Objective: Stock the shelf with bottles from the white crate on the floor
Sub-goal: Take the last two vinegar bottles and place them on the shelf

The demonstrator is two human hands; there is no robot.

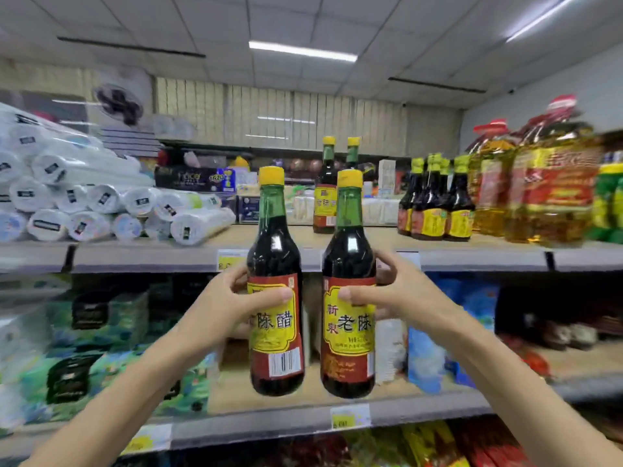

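I hold two dark vinegar bottles upright in front of the shelves, each with a yellow cap and a red-and-yellow label. My left hand (232, 305) grips the left bottle (274, 251) around its middle. My right hand (397, 294) grips the right bottle (349, 251) the same way. Both bottles hang in the air below the top shelf (472, 256), their caps just above its front edge. On that shelf stand two matching bottles (325, 197) farther back. The white crate is out of view.
White plastic rolls (84, 203) are stacked on the top shelf at left. A group of smaller dark bottles (435, 203) and big cooking-oil jugs (546, 187) stand at right. Bare shelf lies between them. The lower shelf (303, 423) holds packaged goods.
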